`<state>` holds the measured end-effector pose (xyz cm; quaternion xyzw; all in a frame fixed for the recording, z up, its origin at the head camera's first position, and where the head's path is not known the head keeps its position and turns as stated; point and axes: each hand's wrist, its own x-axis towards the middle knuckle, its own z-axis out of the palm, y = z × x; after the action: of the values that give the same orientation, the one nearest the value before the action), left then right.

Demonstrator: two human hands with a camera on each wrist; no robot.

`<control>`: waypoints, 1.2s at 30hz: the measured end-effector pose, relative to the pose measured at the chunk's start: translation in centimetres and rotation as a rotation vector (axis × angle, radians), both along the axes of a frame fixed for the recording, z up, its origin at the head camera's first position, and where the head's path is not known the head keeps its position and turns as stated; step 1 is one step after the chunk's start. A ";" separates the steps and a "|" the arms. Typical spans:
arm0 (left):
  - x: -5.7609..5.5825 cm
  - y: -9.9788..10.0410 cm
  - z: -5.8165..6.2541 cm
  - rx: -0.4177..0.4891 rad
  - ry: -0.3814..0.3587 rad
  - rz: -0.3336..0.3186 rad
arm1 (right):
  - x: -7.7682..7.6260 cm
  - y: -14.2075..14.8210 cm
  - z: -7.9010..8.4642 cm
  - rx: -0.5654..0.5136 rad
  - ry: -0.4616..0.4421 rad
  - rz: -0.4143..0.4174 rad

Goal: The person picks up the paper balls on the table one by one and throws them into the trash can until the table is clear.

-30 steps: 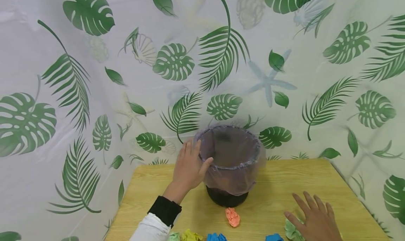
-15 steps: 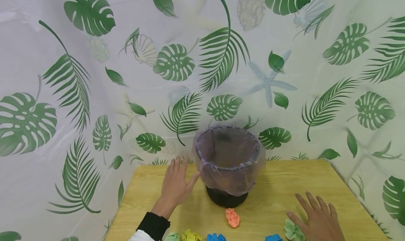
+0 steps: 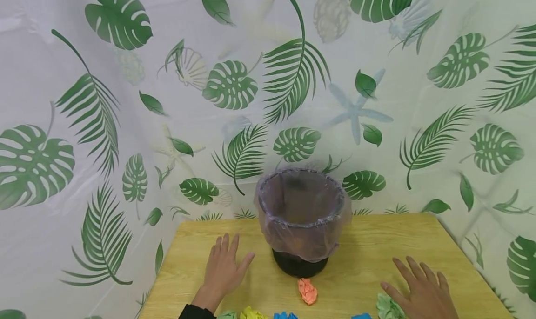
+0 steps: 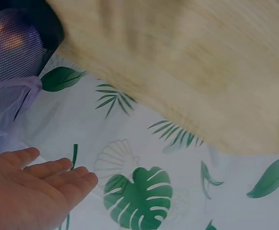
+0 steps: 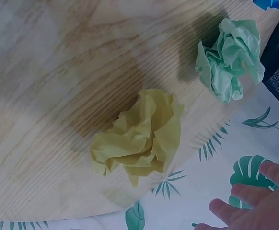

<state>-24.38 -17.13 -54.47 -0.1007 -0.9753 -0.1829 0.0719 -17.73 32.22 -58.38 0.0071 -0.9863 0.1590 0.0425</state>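
Note:
A dark mesh waste bin (image 3: 299, 267) with a thin purple liner bag (image 3: 289, 240) folded over its rim stands at the back middle of the table. To its left my left hand (image 3: 224, 270) hovers with spread fingers, apart from the bin and holding nothing. My right hand (image 3: 425, 291), fingers extended, is at the right beside a crumpled pale green paper (image 3: 388, 306); whether it touches the paper I cannot tell. A crumpled orange paper (image 3: 307, 291) lies just before the bin. In the right wrist view a crumpled yellow paper (image 5: 142, 136) lies on the wood.
Along the near edge of the wooden table (image 3: 356, 244) lie more crumpled papers, cut by the frame: green (image 3: 228, 315), yellow (image 3: 252, 313), blue (image 3: 285, 315) and another blue paper (image 3: 361, 316). A leaf-printed curtain (image 3: 251, 77) hangs behind and beside the table.
My left hand has left the bin's rim and moved down and left, toward me. The right hand has barely shifted. The bin and papers stay in place.

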 end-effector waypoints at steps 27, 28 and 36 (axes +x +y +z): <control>2.3 -2.3 -4.4 0.019 -0.073 0.035 | -0.3 -0.9 -1.6 0.163 -0.136 0.347; 2.3 -2.3 -4.5 0.019 -0.075 0.035 | -0.4 -0.9 -1.7 0.158 -0.144 0.352; 2.4 -2.3 -4.6 0.004 -0.080 0.038 | -0.7 -1.4 -2.0 0.053 -0.256 0.296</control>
<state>-22.02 -19.45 -59.07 -0.0748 -0.9788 -0.1872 0.0364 -18.44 30.84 -60.34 0.1331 -0.9757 0.1369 -0.1075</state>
